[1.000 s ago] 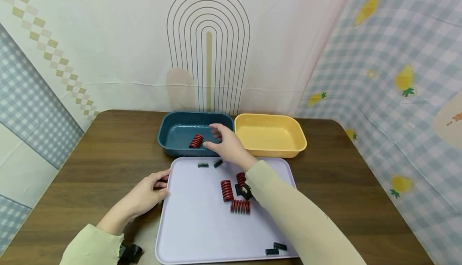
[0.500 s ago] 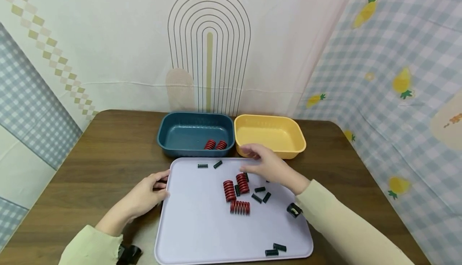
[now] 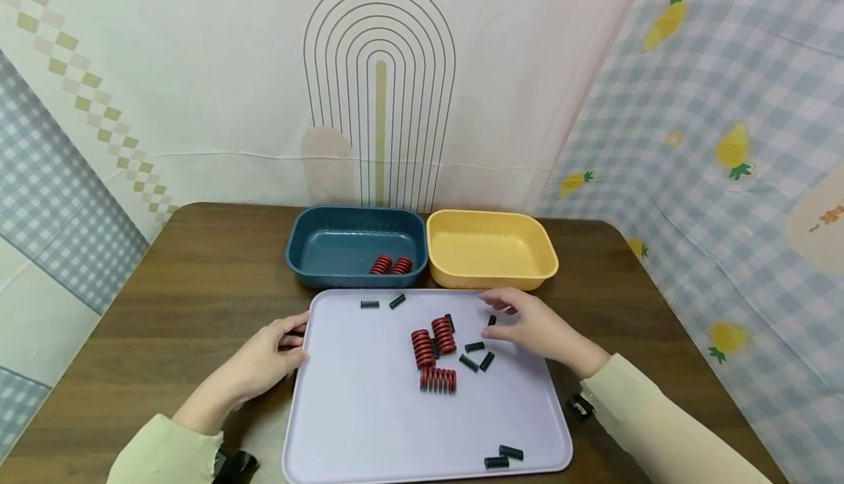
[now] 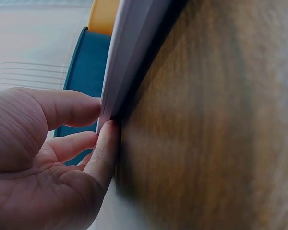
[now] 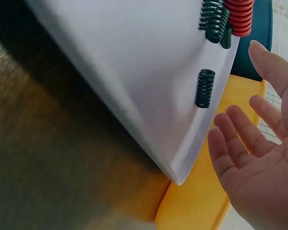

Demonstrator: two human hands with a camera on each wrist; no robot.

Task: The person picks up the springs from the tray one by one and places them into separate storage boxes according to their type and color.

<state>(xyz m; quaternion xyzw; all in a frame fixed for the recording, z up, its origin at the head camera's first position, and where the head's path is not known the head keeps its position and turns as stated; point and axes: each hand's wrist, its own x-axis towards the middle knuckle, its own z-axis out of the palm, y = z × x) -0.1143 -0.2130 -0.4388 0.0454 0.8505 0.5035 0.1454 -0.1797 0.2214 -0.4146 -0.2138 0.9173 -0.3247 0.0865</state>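
Observation:
My right hand [image 3: 534,326] hovers over the right back part of the lilac tray [image 3: 356,425], thumb and fingers apart. A small dark green spring [image 3: 491,321] shows between thumb and fingertips in the head view; in the right wrist view a green spring [image 5: 205,88] lies clear of the hand. Against the tray's left rim rest the thumb and fingertips of my left hand [image 3: 264,359], also seen touching the rim [image 4: 113,62] in the left wrist view. Three thick red springs [image 3: 423,349] lie mid-tray, with several small green springs [image 3: 475,347] around them.
Behind the tray stands a blue bin [image 3: 330,250] with two red springs [image 3: 380,264]. A yellow bin [image 3: 491,250] adjoins it on the right. More green springs lie at the tray's back left [image 3: 370,304] and front right [image 3: 511,452]. All sits on a wooden table [image 3: 211,272].
My right hand has come back from the blue bin, rightward and toward me, over the tray. Two red springs now lie side by side in that bin. The left hand has stayed put.

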